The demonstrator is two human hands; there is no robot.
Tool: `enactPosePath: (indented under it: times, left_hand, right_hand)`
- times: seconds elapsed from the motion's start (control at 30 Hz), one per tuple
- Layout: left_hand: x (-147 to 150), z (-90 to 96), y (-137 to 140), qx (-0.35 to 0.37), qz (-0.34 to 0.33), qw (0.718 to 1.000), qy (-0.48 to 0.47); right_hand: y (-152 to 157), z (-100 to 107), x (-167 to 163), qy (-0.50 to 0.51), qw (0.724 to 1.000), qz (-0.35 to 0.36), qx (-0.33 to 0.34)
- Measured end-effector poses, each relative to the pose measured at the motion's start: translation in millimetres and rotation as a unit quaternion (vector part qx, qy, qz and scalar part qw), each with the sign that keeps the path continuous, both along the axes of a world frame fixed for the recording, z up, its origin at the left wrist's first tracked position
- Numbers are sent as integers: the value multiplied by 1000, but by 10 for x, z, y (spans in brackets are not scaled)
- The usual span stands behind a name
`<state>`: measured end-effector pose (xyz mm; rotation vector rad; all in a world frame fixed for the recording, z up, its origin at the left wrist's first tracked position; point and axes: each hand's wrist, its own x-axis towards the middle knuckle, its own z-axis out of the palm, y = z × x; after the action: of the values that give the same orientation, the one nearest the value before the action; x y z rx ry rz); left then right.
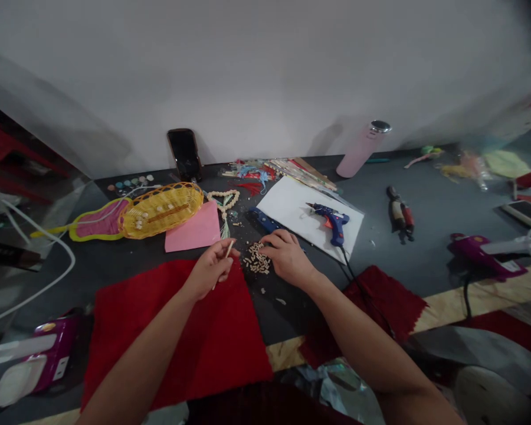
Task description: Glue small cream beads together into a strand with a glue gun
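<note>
My left hand (212,265) is closed around a thin pale wooden stick (229,248), held at a slant above the red felt sheet (177,336). Just to its right, a loose heap of small beige stick pieces (257,260) lies on the dark table. My right hand (287,255) reaches into the heap's right side with its fingers curled and drawn together. Whatever its fingertips pinch is hidden. Beyond that hand lies a blue tool (265,223), partly covered by a white sheet.
A blue glue gun (331,221) rests on the white board (287,198), its cord running toward me. Left are a yellow woven basket (163,206) and pink paper (194,230). A phone (184,154) and pink bottle (363,150) stand behind; pliers (400,215) lie right.
</note>
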<state>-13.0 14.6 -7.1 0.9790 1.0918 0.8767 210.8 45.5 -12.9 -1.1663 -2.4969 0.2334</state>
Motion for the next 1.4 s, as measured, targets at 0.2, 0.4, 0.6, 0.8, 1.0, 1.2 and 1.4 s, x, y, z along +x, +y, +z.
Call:
enactPosePath:
  times: [0.2,0.4,0.6,0.8,1.0,1.2,1.4]
  left_hand:
    - [-6,-53,-14,31,-32,998,33]
    - [-23,-60,-11,21,-58,998,24]
    - [-27,-61,-5,-11,-50,999,0]
    - [-27,-55,-3,-16,-48,999,4]
    - [-35,-91,-7,-4,-56,998,18]
    - [-25,-38,-5,-16,-51,999,10]
    - [40,-30,-61,-55,-98,990,-83]
  right_hand:
    - [-15,14,-17,8,1000,25,-4]
    - [-25,5,-32,9,1000,-2,-7]
    - [-5,9,-9,24,1000,-4,-7]
    - [-13,18,-56,19,1000,-16,-18]
    - [-48,5,-104,21,999,-33,-22]
    - [-19,58,-112,124,991,-23,-40]
    - [-124,87,-270,293,952,15,-90]
